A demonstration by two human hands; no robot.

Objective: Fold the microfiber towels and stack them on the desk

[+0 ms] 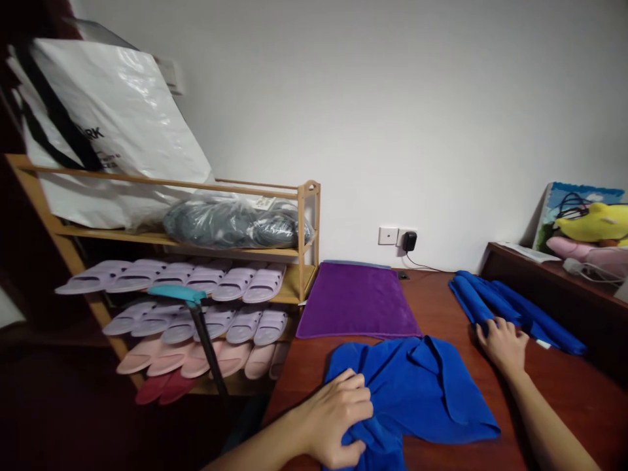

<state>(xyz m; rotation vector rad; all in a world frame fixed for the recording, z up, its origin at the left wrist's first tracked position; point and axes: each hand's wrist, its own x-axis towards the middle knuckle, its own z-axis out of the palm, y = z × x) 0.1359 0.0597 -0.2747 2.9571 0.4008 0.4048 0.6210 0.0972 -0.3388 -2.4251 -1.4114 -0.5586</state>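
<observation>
A crumpled blue cloth [417, 392] lies on the reddish-brown tabletop near me. My left hand [338, 415] is closed on its left side, with fabric bunched under the fingers. Further right, several rolled blue cloths [475, 297] lie side by side, slanting toward the raised wooden ledge. My right hand [504, 345] is at the near end of one roll, its fingers curled over the fabric; the fingertips are partly hidden. Behind the crumpled cloth, a flat purple cloth [360, 299] is spread out, with a bluish edge showing beneath its far side.
To the left stands a wooden shoe rack [309, 242] with lilac, pink and red slippers, a plastic-wrapped grey bundle [235, 221] and a large white bag [122, 111]. A teal-topped handle [177, 293] rises before it. A black adapter [409, 241] is plugged into the wall; a yellow plush toy [596, 224] rests on the ledge.
</observation>
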